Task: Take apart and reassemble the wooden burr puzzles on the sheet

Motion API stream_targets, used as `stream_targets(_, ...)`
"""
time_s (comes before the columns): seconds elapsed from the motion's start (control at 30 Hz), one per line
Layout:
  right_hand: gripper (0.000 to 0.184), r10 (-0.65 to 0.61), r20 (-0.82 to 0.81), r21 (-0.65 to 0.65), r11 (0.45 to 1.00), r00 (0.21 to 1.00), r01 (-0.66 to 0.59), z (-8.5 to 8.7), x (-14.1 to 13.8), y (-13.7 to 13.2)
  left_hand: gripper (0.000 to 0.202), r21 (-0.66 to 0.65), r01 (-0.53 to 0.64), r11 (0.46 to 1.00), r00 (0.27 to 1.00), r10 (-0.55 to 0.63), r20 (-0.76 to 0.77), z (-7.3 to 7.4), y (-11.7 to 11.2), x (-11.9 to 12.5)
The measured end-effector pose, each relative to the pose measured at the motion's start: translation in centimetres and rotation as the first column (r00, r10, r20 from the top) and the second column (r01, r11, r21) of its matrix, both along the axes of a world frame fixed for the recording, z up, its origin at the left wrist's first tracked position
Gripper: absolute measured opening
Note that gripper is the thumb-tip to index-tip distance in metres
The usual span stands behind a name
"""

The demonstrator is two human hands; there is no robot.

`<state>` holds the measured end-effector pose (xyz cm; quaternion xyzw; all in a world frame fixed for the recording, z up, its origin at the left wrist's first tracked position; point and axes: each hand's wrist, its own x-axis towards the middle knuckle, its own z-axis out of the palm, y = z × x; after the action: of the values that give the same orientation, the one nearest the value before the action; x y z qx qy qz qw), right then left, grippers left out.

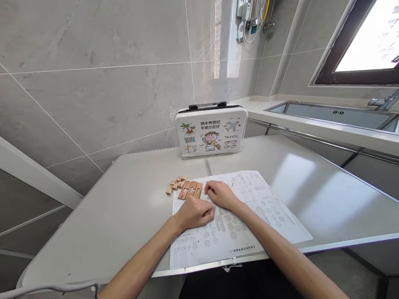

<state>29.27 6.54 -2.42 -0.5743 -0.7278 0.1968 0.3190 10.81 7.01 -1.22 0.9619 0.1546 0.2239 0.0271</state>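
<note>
A large white printed sheet lies on the table, with rows of small line figures and grids. My left hand rests on it in a loose fist, just in front of several flat wooden pieces with cut-outs. My right hand lies farther up the sheet, palm down, its fingers curled under beside the right end of those pieces. Nothing shows in either hand. Small wooden blocks sit loosely to the left of the flat pieces, partly off the sheet's left edge.
A white case with cartoon prints stands upright at the back of the folding table, near the tiled wall. To the right are a counter with a steel sink and a window. A metal latch is on the table's front edge.
</note>
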Motion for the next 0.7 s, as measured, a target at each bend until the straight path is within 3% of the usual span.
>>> stream_targets(0.7,0.023,0.013,-0.012,-0.001,1.0,1.0,-0.013,-0.48,0.14,0.3,0.037,0.055,0.052,0.997,0.992,-0.059,0.114,-0.57,0.39,0.08)
